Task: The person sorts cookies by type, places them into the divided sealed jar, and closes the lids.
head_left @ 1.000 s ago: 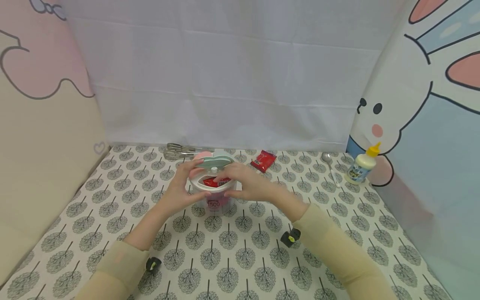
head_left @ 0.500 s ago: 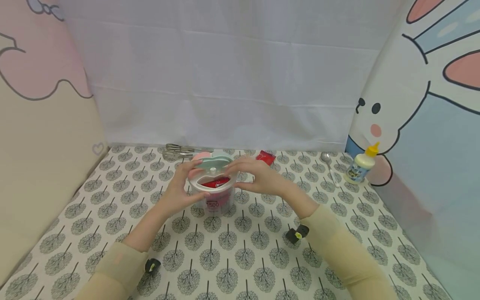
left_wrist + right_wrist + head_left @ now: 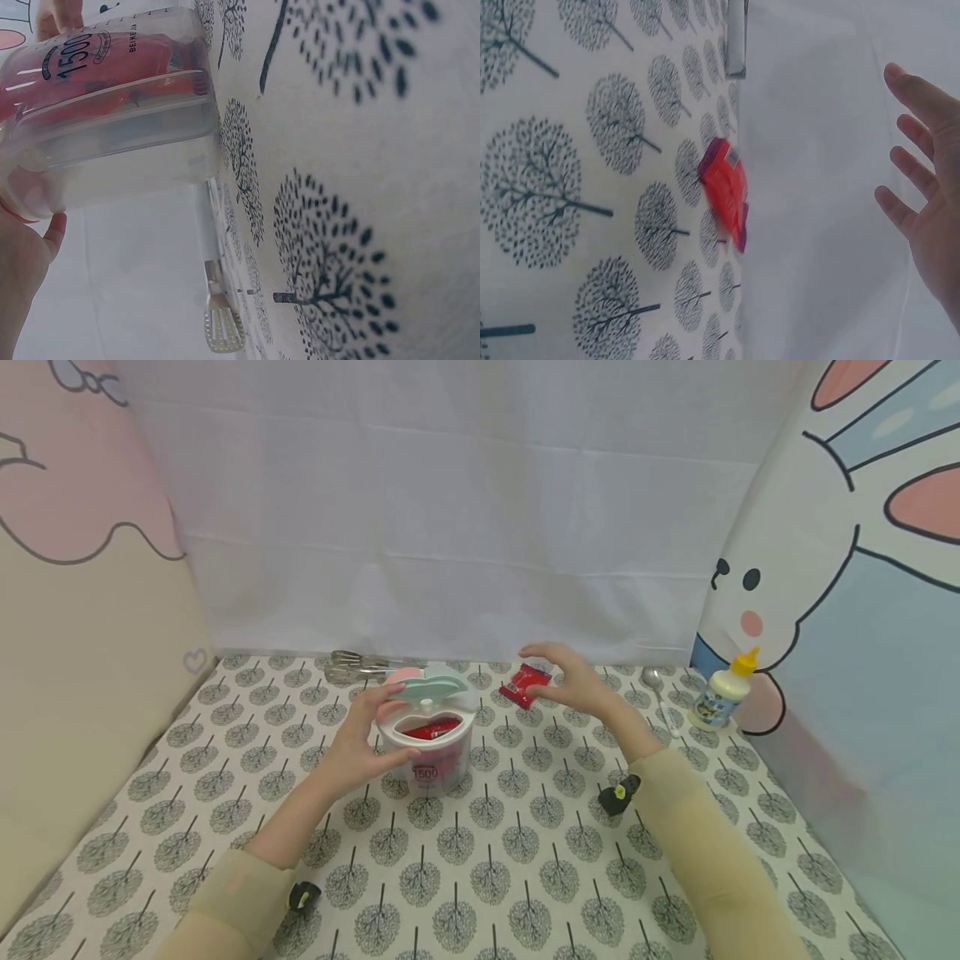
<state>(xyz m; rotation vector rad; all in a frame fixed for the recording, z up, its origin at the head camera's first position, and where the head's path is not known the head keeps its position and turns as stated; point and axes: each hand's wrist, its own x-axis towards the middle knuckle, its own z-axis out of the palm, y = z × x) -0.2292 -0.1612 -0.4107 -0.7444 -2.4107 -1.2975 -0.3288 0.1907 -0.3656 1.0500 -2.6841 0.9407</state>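
Note:
A clear plastic storage jar (image 3: pixel 442 770) marked 1500 stands upright on the table, its heart-patterned flip lid (image 3: pixel 438 685) raised. Red packets (image 3: pixel 431 728) show through the opening and, in the left wrist view, through the wall (image 3: pixel 150 67). My left hand (image 3: pixel 363 739) grips the jar's upper left side, thumb at the front and fingers behind the rim. My right hand (image 3: pixel 573 681) holds nothing, thumb and fingers spread apart. It is close over a red snack packet (image 3: pixel 525 685) that lies flat behind and right of the jar; the right wrist view shows this packet (image 3: pixel 726 191) apart from the fingers.
Behind the jar lie a metal whisk and a slotted turner (image 3: pixel 352 667). At the right are a spoon (image 3: pixel 662 697) and a squeeze bottle with a yellow nozzle (image 3: pixel 720 697). A white curtain (image 3: pixel 480 527) closes off the back, with printed cloths at both sides.
My right hand has left the jar's opening and moved right and back to the loose packet. My left hand stays on the jar, and red packets remain inside.

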